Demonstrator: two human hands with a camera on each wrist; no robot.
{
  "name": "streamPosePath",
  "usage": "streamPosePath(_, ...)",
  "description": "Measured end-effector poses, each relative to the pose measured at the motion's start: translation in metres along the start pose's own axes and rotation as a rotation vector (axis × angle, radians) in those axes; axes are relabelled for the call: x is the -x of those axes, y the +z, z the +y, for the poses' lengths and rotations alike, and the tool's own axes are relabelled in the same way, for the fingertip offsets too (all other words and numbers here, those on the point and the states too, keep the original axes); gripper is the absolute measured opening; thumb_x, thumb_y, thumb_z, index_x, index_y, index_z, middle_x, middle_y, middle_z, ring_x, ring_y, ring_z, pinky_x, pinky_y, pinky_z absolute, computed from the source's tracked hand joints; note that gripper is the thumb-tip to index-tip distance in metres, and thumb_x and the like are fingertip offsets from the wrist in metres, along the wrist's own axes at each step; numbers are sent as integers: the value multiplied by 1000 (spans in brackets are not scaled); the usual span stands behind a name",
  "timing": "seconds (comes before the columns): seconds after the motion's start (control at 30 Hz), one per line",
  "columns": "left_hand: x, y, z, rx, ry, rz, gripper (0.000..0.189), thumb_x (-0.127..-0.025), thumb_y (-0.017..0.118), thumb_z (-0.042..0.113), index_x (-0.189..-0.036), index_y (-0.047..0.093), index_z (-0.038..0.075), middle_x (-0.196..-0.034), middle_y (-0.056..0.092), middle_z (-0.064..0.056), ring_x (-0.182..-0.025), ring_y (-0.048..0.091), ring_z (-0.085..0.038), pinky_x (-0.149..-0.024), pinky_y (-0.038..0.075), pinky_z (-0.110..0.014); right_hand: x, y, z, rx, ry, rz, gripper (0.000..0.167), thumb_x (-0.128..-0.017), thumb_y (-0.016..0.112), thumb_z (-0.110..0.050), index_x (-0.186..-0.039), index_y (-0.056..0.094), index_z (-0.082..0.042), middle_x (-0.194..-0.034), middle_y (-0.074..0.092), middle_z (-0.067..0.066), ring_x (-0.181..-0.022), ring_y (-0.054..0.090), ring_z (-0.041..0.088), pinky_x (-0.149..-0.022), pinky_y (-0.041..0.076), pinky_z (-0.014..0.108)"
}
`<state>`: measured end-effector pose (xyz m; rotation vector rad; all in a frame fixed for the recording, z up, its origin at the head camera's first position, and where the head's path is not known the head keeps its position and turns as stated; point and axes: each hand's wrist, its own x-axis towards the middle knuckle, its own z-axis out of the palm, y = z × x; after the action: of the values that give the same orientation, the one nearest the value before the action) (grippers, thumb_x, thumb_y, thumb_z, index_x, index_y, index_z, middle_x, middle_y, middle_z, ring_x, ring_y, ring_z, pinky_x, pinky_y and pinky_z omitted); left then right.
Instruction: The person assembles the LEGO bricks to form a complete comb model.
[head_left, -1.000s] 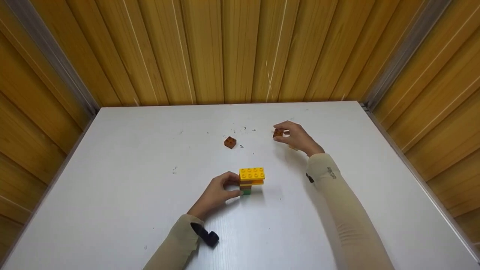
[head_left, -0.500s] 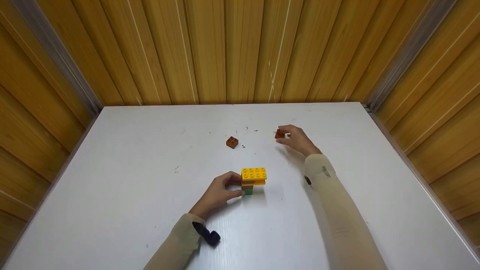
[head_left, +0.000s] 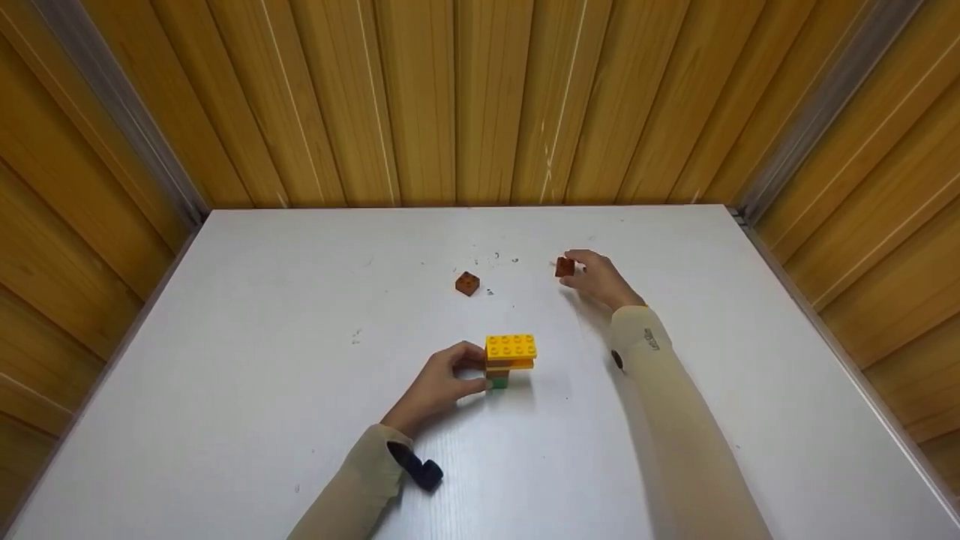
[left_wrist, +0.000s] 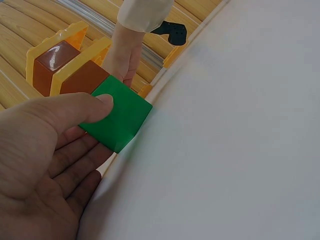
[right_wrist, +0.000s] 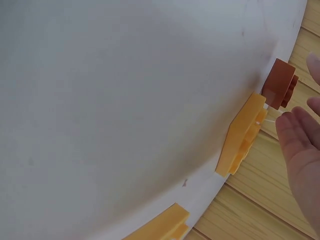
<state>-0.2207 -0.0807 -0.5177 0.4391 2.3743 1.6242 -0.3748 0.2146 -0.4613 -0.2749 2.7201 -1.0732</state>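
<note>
My left hand grips a small stack of toy building bricks near the middle of the table. In the left wrist view the stack has a green brick at its base, with brown bricks and yellow plates above. The left thumb presses the green brick. Farther back on the right, my right hand pinches a brown brick between thumb and fingertips. Only part of that hand enters the right wrist view, its fingertips close beside a brown brick.
A second brown brick lies on the white table, left of the right hand. Yellow bricks rest by the right wrist, mostly hidden under the arm in the head view. Ribbed wood-patterned walls enclose the table's back and sides.
My right hand has drawn back slightly to the right, and more of the brown brick shows past its fingertips. The left hand holds the stack in the same place.
</note>
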Motion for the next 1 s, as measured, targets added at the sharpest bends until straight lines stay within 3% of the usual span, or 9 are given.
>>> streamPosePath(0.2, 1, 1, 0, 24, 26, -13, 34, -82, 74, 15, -113, 61, 16, -116, 65, 0, -109, 60, -16, -100, 46, -37, 2, -1, 5, -29, 86, -26, 64, -94, 61, -18, -150, 31, -10, -157, 29, 12, -146, 22, 32, -117, 22, 51)
streamPosePath(0.57, 1, 0, 2, 9, -1, -4, 35, -83, 74, 15, -115, 61, 16, -116, 64, 0, -108, 61, -16, -99, 47, -37, -1, 3, 6, 4, 71, -22, 60, -92, 65, -23, -145, 40, -10, -146, 41, 11, -138, 36, 31, -115, 27, 50)
streamPosePath(0.77, 1, 1, 2, 10, -12, -6, 34, -83, 73, 13, -115, 61, 16, -116, 64, -1, -108, 60, -17, -100, 47, -38, 2, 4, 3, 6, 74, -65, 55, -89, 68, -22, -139, 48, -11, -133, 50, 10, -130, 43, 30, -113, 30, 49)
streamPosePath(1.0, 0, 0, 0, 11, -12, -5, 35, -83, 73, 14, -115, 61, 17, -117, 64, 0, -108, 60, -16, -100, 47, -37, 3, 6, 3, 13, 90, -100, 52, -87, 71, -21, -133, 52, -9, -133, 51, 11, -123, 46, 29, -109, 36, 46)
